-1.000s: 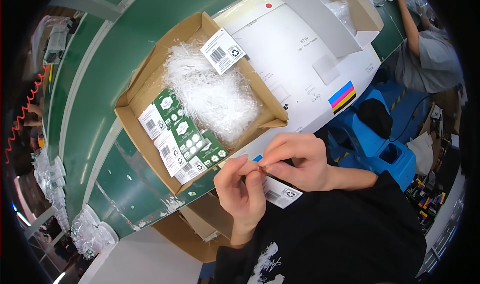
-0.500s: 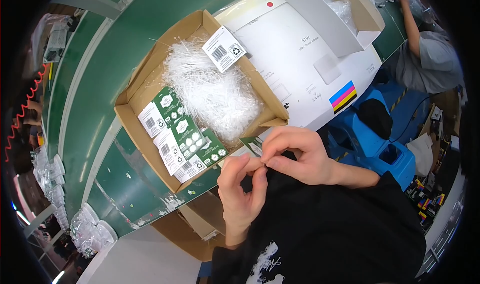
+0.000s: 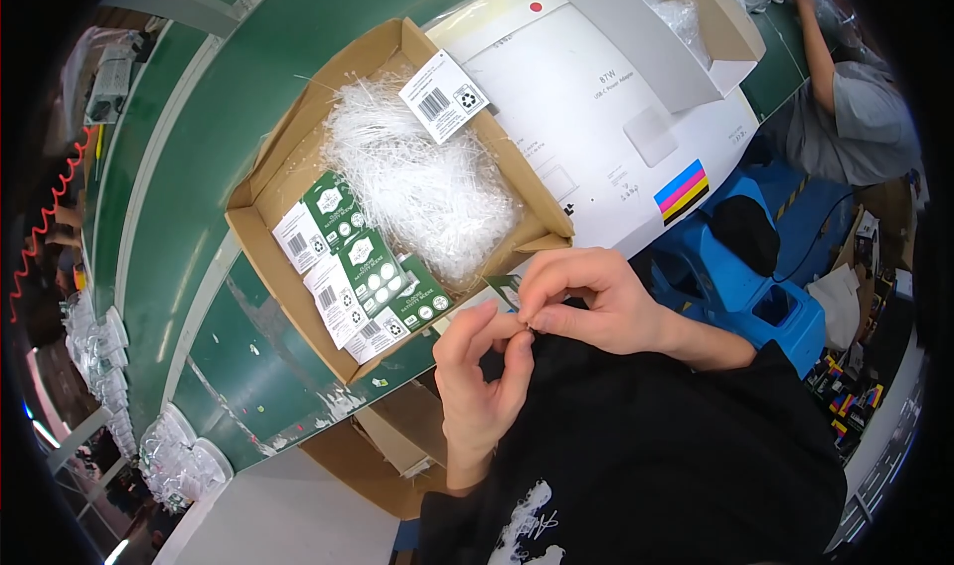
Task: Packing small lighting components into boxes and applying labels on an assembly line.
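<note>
My left hand (image 3: pixel 479 371) and my right hand (image 3: pixel 591 302) meet fingertip to fingertip just in front of the cardboard box. Both are closed in a pinch; whatever sits between the fingertips is too small to make out. Behind the right fingers a piece of a green card (image 3: pixel 505 282) shows, and most of it is hidden. Inside the open cardboard box (image 3: pixel 288 312) lies a heap of thin clear plastic strands (image 3: pixel 422 182), like tag fasteners. Several green and white printed cards (image 3: pixel 366 259) overlap at its near left. One white card (image 3: pixel 444 98) rests across the box's far right rim.
Under the box is a green worktable (image 3: pixel 224 361). Flattened white printed cardboard (image 3: pixel 596 128) lies to the right, with a grey-white carton (image 3: pixel 646 38) beyond it. A blue plastic stool (image 3: pixel 730 277) stands at right. Another person (image 3: pixel 855 118) works at the far right.
Both hands stay pinched together in nearly the same place. The green card behind the right fingers has shifted slightly, and less of its green shows.
</note>
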A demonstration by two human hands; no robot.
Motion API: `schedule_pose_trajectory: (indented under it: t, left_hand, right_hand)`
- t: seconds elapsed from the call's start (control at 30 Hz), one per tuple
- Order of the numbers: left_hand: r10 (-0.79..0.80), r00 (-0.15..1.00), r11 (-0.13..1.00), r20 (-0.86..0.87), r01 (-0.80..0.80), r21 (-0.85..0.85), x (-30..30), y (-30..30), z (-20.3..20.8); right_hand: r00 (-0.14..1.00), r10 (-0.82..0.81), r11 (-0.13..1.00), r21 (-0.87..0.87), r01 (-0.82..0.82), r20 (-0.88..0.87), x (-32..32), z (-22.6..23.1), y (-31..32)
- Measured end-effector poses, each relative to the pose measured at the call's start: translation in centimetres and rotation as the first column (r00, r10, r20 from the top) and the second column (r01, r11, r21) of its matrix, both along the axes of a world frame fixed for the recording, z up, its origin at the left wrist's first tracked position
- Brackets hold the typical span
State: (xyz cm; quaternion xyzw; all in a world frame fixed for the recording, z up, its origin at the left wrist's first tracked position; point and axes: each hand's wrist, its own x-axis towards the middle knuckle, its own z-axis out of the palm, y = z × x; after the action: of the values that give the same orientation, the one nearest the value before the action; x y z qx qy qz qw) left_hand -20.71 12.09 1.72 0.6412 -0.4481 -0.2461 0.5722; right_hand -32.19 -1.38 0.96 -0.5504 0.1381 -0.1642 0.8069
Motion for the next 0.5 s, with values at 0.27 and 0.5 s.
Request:
schedule_pose_trajectory:
  t: [0.27, 0.5]
  left_hand:
    - [-0.012, 0.998, 1.000, -0.064, 0.012, 0.015, 0.01, 0.20, 0.03]
    - [0.079, 0.985, 0.997, -0.151, -0.081, -0.004, -0.30, 0.36, -0.03]
  right_hand:
    - [1.000, 0.018, 1.000, 0.014, -0.018, -0.013, 0.03, -0.11, 0.04]
    - [1.000, 0.009, 0.985, -0.170, -0.014, -0.029, 0.19, 0.27, -0.18]
